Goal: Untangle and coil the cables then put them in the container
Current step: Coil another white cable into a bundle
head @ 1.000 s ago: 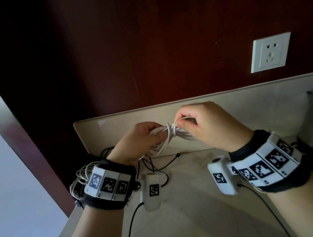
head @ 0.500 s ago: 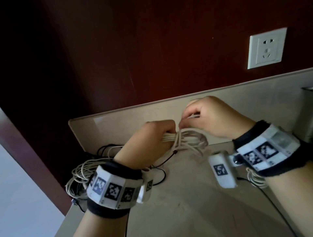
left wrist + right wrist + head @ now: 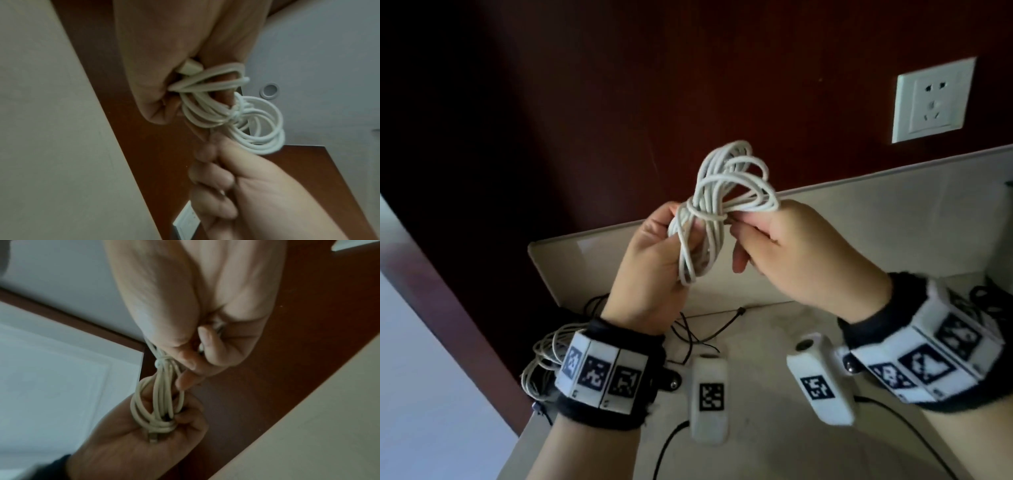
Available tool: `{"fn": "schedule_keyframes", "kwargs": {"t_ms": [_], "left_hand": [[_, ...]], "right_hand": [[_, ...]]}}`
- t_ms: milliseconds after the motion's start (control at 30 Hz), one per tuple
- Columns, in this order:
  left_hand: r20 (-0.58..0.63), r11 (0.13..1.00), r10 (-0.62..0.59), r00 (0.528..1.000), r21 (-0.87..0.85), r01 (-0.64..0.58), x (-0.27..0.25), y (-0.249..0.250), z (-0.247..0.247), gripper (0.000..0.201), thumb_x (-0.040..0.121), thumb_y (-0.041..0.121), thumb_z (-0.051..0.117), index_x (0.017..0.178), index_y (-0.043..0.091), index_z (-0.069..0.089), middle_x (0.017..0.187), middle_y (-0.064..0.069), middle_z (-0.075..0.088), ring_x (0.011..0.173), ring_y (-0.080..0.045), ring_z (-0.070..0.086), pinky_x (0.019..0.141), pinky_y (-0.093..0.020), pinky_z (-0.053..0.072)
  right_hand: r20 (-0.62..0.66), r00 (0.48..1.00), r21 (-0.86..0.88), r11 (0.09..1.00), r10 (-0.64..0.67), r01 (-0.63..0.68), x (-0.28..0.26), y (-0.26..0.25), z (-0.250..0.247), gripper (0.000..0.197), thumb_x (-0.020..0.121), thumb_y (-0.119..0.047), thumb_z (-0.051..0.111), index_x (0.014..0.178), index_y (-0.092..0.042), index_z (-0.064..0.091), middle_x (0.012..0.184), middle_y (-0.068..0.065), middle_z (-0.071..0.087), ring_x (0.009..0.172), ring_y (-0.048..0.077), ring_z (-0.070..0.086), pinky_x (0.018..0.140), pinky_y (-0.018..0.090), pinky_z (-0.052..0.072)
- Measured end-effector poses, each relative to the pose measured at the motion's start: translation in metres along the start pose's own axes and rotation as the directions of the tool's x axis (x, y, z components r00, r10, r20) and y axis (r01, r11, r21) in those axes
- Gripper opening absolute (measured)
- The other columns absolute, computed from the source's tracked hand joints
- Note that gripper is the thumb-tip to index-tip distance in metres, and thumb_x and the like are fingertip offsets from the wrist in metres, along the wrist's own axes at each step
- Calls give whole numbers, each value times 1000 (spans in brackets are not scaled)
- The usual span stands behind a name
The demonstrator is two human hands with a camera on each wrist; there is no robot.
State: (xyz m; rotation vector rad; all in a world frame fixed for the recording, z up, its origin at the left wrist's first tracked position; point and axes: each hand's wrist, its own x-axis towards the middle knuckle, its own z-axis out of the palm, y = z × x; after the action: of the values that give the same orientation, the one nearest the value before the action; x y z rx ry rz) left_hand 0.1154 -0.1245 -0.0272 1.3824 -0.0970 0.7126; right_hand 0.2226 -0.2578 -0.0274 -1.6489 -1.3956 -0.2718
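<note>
A coiled white cable is held up in the air between both hands, with a turn of cable wound tight round its middle. My left hand grips the lower loops of the coiled white cable, and a connector end lies in its palm. My right hand pinches the cable's end at the wrap, beside the upper loops. In the right wrist view the coiled white cable runs from the right hand down into the left palm. No container is in view.
A beige counter with a raised back edge lies below the hands. A tangle of pale cable sits at its left end and thin black cables trail across it. A white wall socket is on the dark red wall.
Both hands have lifted the white coil from near the counter's back edge up into the air. The bundle now stands upright with its loops fanned out above the wrap.
</note>
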Motion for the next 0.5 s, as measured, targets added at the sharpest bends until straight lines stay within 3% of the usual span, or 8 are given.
{"fn": "schedule_keyframes", "kwargs": {"t_ms": [67,133,200,300,333,400,500], "left_hand": [[-57,999,-40,998,21,41,0,-2,2,7,97,12,54,90,12,52,62,6,58,53,-4,53,53,-17,43],[-83,982,-30,996,181,45,0,-4,2,16,100,4,47,93,18,52,60,14,62,56,5,59,55,-10,45],[-90,980,-31,996,195,48,-2,-4,-1,18,102,5,45,94,18,54,67,14,66,62,7,63,59,-9,49],[-138,995,-71,988,58,79,0,1,-1,12,98,16,50,99,9,59,74,3,70,70,-5,67,61,-17,54],[-154,997,-78,985,2,79,0,2,-1,19,93,20,54,104,6,60,80,-3,69,72,-9,66,60,-19,53],[-169,995,-87,982,-68,76,1,1,1,29,88,22,56,110,4,59,89,-11,62,74,-13,60,60,-20,51],[-172,992,-111,979,-76,99,0,-5,7,22,93,16,55,108,2,61,94,-17,54,78,-19,53,65,-24,46]], "right_hand": [[-140,989,-51,998,-54,47,-3,2,6,26,98,-15,53,82,-14,74,63,-11,67,50,9,60,53,31,50],[-291,946,-94,988,-144,121,-5,1,12,19,94,-17,59,89,-12,77,68,-6,71,56,9,65,55,31,53],[-371,903,-109,976,-216,189,-5,1,17,12,88,-13,69,95,-15,78,77,-7,74,65,4,67,60,19,53],[-314,920,27,966,-236,257,-5,3,18,20,85,-4,74,102,-13,76,88,-9,74,79,-5,68,69,10,53],[-286,930,90,960,-231,266,-4,5,17,20,86,-3,73,104,-12,75,89,-8,74,80,-6,67,70,9,52],[-271,939,158,952,-213,262,-1,6,15,16,86,-12,74,102,-13,76,91,-8,71,81,-3,67,70,8,48],[-296,946,259,942,-132,213,-1,4,15,20,80,-29,75,97,-19,77,93,-9,69,82,7,67,68,10,49]]}}
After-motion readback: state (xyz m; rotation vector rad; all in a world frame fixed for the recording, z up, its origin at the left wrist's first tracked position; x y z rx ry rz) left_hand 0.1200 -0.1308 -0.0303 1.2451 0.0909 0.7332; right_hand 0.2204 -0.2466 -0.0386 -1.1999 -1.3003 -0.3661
